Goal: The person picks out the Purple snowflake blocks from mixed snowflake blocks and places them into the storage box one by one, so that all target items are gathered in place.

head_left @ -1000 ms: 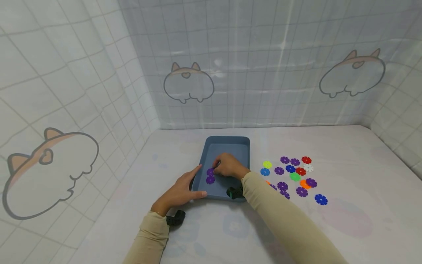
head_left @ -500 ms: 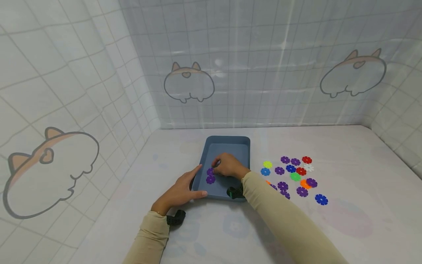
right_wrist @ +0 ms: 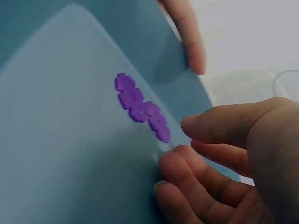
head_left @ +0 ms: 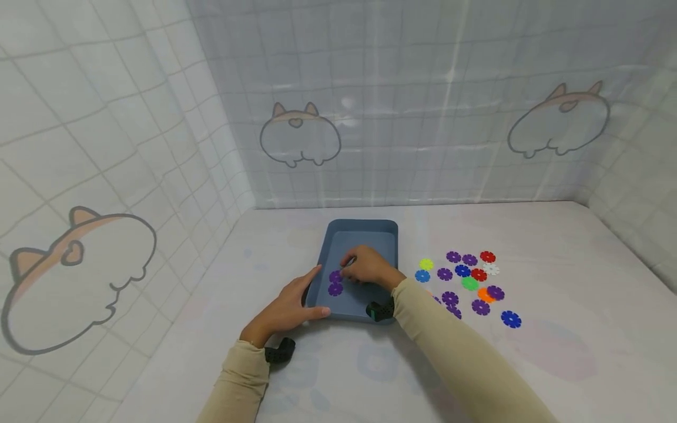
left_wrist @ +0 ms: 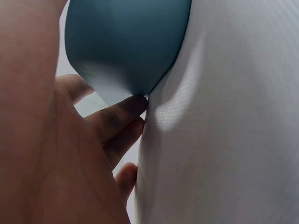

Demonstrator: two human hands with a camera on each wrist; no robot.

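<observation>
A shallow blue-grey tray [head_left: 365, 228] lies on the table, and two purple notched discs [head_left: 335, 289] are side by side near its left wall. My left hand [head_left: 285, 305] spans the tray's near left corner, thumb along the near rim. In the left wrist view its fingertips [left_wrist: 135, 105] touch the tray's outer corner [left_wrist: 135, 42]. Inside the tray my right hand [head_left: 365, 265] is loosely curled, fingertips close to the farther disc. The right wrist view shows the purple discs [right_wrist: 131, 98] just beyond the fingertips [right_wrist: 170, 163], with no disc visible between thumb and fingers.
Several notched discs lie loose to the right of the tray, including a green disc [head_left: 470, 284], a red disc [head_left: 488, 257], a white disc [head_left: 491, 268] and a dark blue disc [head_left: 510, 319]. My right forearm [head_left: 449, 341] covers part of that side. Tiled-pattern sheets [head_left: 396, 147] enclose the table.
The head view has shifted slightly. Both hands, the tray and the purple discs in it keep their places.
</observation>
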